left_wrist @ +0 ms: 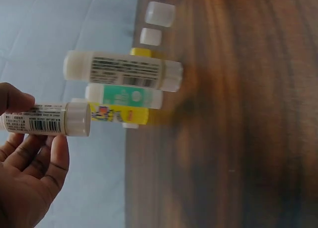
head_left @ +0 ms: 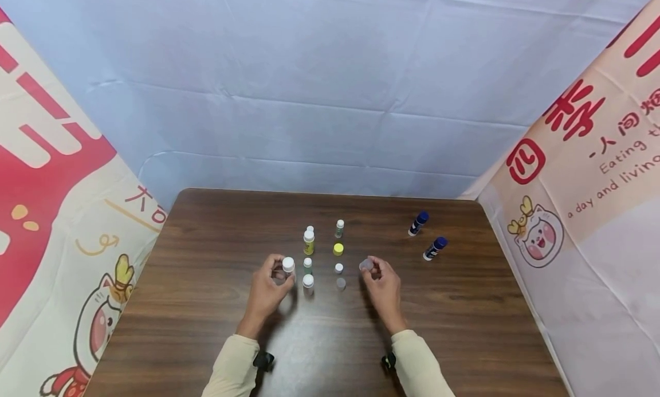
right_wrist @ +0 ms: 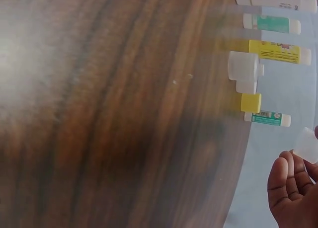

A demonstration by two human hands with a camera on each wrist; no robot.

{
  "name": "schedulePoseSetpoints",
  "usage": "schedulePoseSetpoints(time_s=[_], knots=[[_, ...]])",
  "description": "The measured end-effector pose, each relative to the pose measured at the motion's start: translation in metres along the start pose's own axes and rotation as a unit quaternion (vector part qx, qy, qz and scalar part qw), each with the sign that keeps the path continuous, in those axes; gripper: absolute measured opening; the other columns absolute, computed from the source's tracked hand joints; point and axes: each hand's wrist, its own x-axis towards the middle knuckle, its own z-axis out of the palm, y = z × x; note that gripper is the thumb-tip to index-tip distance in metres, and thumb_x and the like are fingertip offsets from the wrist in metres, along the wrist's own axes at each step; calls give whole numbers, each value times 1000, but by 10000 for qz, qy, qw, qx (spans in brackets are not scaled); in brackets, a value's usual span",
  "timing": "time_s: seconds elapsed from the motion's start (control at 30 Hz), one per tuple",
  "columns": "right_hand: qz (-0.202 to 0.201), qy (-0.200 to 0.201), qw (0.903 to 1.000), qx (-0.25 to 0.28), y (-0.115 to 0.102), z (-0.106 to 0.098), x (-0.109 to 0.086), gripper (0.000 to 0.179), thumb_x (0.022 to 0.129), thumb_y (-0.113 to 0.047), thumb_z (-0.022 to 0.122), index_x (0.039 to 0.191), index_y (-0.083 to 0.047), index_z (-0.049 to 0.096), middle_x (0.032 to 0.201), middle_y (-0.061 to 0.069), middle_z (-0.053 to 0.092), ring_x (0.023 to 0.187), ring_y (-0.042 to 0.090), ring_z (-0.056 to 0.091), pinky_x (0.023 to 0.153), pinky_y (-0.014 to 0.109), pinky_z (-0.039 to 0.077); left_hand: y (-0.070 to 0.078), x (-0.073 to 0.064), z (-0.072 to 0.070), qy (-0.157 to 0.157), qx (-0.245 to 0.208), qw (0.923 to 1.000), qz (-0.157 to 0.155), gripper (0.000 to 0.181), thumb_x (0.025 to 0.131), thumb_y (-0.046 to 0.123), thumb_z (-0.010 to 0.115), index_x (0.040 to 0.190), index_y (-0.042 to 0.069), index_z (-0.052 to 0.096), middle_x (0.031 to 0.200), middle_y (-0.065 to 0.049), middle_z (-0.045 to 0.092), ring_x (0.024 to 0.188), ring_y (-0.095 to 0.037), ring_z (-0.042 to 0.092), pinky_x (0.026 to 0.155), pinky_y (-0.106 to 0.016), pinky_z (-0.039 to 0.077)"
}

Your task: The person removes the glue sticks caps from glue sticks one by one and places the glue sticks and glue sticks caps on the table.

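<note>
Between thumb and fingers my left hand grips a white-labelled glue stick, held upright in the head view with its white top uppermost. My right hand pinches a translucent cap by its side. Just right of the left hand, a similar white glue stick stands at the near end of a row. Behind it come a green-labelled glue stick and a yellow one. Between the hands and beyond are another translucent cap, a white cap and a yellow cap.
A small green-labelled glue stick stands behind the yellow cap. Another white top shows behind the yellow glue stick. Two blue-capped glue sticks stand farther right on the brown wooden table. Printed cloth hangs at both sides.
</note>
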Motion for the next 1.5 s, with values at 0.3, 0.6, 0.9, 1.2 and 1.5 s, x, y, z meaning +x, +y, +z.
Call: schedulePoseSetpoints(time_s=[0.3, 0.6, 0.9, 1.2, 1.5], knots=[[-200, -23, 9991, -373, 9, 7, -8, 28, 79, -4, 71, 106, -1, 69, 86, 8, 65, 75, 19, 60, 62, 27, 46, -21, -10, 5, -117, -80, 9996, -261, 34, 70, -9, 74, 99, 1, 59, 86, -12, 70, 73, -20, 68, 69, -34, 57], [-102, -264, 9982, -526, 14, 11, -17, 27, 80, -3, 71, 107, 1, 68, 82, 7, 65, 72, 16, 59, 60, 25, 46, -39, -18, 7, -360, 327, 9974, -530, 30, 73, -7, 75, 97, 2, 59, 89, -13, 70, 79, -22, 69, 70, -31, 57], [42, -414, 9948, -929, 14, 11, -14, 27, 81, -6, 71, 107, -1, 69, 81, 6, 66, 68, 12, 59, 59, 26, 48, -40, -17, 8, -405, 331, 9960, -719, 30, 73, -6, 75, 97, 2, 59, 90, -14, 70, 83, -24, 68, 71, -30, 56], [-155, -873, 9794, -1813, 13, 13, -9, 26, 79, -12, 72, 104, -3, 71, 85, 7, 68, 69, 17, 60, 62, 35, 49, -41, -18, 8, -600, 480, 9935, -838, 30, 75, -2, 75, 98, 5, 58, 92, -11, 69, 83, -20, 67, 72, -29, 56], [-207, -1025, 9736, -2028, 15, 17, -10, 26, 76, -12, 72, 102, -4, 73, 85, 6, 68, 70, 17, 61, 61, 37, 50, -41, -18, 8, -647, 522, 9928, -867, 30, 75, -2, 75, 98, 5, 58, 92, -10, 68, 82, -19, 67, 72, -29, 56]])
